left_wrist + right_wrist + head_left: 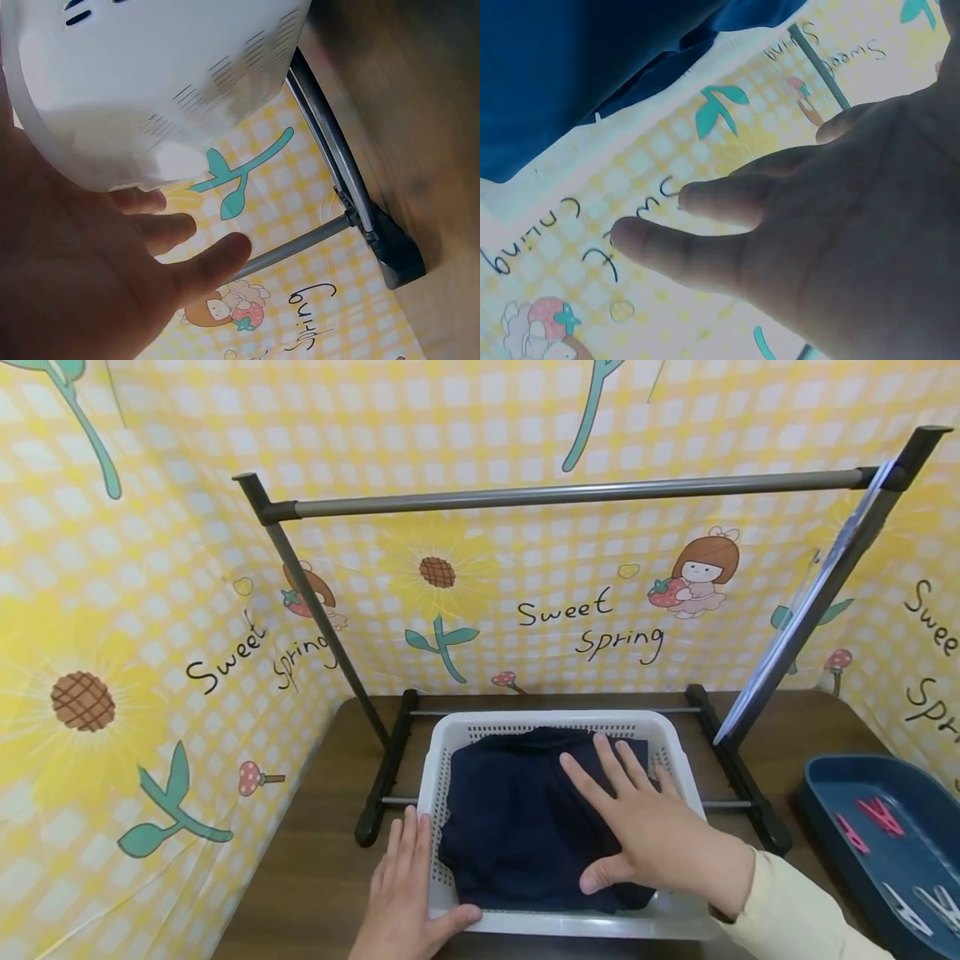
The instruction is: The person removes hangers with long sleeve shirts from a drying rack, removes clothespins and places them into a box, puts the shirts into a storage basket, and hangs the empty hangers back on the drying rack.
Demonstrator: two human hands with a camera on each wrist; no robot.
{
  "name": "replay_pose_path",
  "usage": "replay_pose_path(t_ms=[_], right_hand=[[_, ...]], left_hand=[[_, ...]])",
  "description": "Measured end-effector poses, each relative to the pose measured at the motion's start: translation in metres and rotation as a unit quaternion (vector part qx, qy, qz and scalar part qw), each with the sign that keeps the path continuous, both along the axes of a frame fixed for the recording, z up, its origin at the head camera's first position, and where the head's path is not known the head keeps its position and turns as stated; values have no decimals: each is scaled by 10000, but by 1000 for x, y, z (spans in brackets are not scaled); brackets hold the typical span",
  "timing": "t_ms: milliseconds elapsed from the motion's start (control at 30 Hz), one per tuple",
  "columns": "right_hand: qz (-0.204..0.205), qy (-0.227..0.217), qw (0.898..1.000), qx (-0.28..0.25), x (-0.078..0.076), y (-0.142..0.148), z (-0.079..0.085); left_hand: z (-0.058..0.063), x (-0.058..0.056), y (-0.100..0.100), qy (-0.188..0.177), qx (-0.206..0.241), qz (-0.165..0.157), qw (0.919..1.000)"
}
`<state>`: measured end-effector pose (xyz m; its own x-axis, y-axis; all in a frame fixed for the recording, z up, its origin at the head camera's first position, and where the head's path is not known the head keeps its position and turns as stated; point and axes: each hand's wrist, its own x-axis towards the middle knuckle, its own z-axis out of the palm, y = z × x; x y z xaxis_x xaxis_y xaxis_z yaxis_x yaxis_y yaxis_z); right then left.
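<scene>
A white plastic laundry basket point(585, 925) with perforated walls stands on the table and holds a dark navy piece of folded cloth point(517, 810). At its front left corner is my left hand point(401, 889), fingers straight along the outer side and thumb by the front rim. The left wrist view has the basket wall point(150, 75) close beside those extended fingers. My right hand point(648, 827) is spread, palm down, above the right part of the cloth and grips nothing. In the right wrist view its fingers point toward the backdrop, with the cloth point(555, 67) off to one side.
Behind the basket stands a black rack with a grey top bar point(562, 493); its feet flank the basket. Thin pale blue hangers point(780, 635) hang by the right post. A blue tray point(832, 777) at right holds pink clothespins point(881, 817) and white clothespins point(907, 910).
</scene>
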<state>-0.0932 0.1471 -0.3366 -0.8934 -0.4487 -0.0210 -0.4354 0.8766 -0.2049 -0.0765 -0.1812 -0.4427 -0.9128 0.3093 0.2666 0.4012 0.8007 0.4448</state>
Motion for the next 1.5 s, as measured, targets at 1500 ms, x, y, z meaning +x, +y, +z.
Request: replay_pose_path(t_ms=[1500], right_hand=[[-1137,288,9777,-1743,28,66,-64]], left_hand=[[0,-29,-2,247,408,384,9981]])
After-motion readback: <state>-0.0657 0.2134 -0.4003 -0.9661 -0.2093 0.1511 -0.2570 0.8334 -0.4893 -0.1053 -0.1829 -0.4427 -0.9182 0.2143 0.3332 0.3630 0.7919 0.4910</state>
